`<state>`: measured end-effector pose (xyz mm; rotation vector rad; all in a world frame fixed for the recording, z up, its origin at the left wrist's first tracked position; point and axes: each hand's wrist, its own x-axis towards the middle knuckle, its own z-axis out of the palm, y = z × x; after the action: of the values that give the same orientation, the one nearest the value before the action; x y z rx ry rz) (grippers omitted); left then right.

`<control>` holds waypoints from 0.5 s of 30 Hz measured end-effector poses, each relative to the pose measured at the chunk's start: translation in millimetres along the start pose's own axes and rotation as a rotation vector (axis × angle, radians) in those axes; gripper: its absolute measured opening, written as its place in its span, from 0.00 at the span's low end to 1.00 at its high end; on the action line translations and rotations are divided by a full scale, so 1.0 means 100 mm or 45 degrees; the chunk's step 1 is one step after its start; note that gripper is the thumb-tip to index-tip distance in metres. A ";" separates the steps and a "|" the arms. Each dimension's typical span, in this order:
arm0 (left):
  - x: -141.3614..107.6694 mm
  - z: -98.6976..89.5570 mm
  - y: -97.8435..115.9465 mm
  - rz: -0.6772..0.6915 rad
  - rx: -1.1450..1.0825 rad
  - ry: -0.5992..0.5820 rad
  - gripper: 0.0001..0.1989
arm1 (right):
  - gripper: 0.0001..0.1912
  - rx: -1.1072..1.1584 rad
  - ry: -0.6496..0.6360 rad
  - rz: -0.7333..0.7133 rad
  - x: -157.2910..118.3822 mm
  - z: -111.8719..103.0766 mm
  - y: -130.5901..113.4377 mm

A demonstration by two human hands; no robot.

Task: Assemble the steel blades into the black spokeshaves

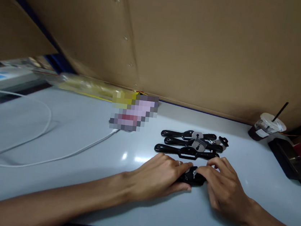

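Note:
Just above the white table, or resting on it, is a black spokeshave [193,176], largely covered by fingers. My left hand [163,174] closes around its left end, thumb along the near side. My right hand [225,187] has bent fingers on its right part, with a fingertip beside a small silvery screw [194,173]. Directly beyond my hands lies a bare black spokeshave body [172,150]. Behind it are two more spokeshave bodies, with a notched metal blade [199,145] and another blade [197,135] on them. A black cap piece [223,140] lies at their right.
A lidded drink cup [267,127] with a black straw stands at the back right, near a dark box-like object [292,158]. Further left are a blurred-out phone-like item [135,115], its white cable [80,152] and a yellow plastic-wrapped package [93,87]. A brown panel [188,41] rises behind.

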<state>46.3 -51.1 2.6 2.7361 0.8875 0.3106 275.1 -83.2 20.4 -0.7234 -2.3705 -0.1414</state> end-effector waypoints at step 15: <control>0.01 0.00 0.01 -0.006 0.042 -0.019 0.19 | 0.16 0.064 -0.041 -0.112 0.00 0.00 0.00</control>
<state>48.2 -51.3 3.0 2.7621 0.9026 0.2765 274.9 -83.4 20.5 -0.6025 -2.4284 -0.1077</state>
